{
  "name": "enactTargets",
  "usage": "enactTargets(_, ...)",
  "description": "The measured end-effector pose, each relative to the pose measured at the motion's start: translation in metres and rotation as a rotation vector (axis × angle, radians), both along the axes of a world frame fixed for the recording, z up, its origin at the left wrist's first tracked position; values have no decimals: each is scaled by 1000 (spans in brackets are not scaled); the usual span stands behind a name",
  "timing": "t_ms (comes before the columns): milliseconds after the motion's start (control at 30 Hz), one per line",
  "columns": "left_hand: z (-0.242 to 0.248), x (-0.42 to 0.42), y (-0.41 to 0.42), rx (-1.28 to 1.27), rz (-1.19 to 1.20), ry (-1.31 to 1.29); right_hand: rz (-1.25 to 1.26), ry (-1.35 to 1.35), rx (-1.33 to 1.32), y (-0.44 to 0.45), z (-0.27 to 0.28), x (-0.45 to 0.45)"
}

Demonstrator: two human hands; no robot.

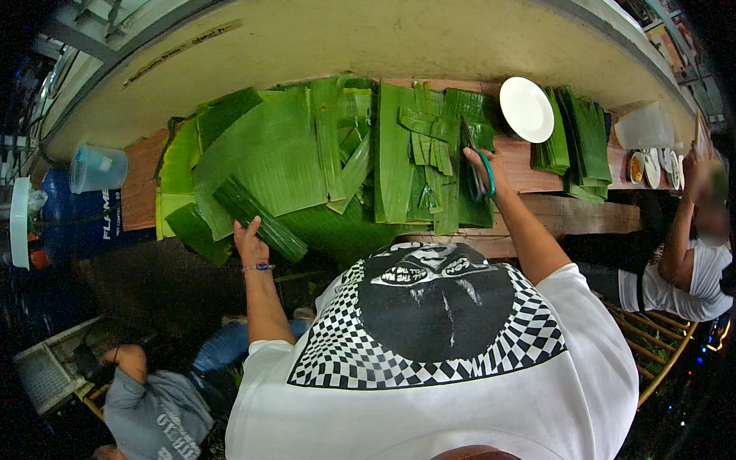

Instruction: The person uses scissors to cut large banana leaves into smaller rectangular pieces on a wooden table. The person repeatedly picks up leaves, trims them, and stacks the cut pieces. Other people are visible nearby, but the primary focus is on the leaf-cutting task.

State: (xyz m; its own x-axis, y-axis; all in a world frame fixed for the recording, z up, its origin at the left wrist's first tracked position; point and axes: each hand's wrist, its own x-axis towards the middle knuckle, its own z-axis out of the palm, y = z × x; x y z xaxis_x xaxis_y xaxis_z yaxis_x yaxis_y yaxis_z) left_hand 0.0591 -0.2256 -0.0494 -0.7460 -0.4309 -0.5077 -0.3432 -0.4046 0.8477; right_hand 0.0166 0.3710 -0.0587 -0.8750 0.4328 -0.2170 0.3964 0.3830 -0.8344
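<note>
My left hand (251, 241) grips a rolled or folded piece of banana leaf (261, 220), held slantwise at the near left of the pile. In my right hand (487, 168) is a pair of scissors with teal handles (489, 176), its blades pointing away from me over cut leaf pieces; whether the blades are parted is hard to tell. Wide banana leaves (262, 151) lie spread over the wooden table (140, 177). Narrow cut strips (431, 149) rest on the leaves beside the scissors.
A white plate (527, 109) and stacked leaf pieces (585, 143) lie at the right. Beyond are a translucent container (644, 127) and small dishes (652, 168). A clear tub (98, 168) stands at left. People are at the lower left (158, 414) and far right (679, 274).
</note>
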Motion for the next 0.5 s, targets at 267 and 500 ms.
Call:
enactTargets(267, 44, -3, 22, -60, 203, 28, -16, 15, -210, -11, -23, -17)
enactTargets(500, 80, -17, -21, -279, 192, -77, -11, -47, -263, -138, 22, -37)
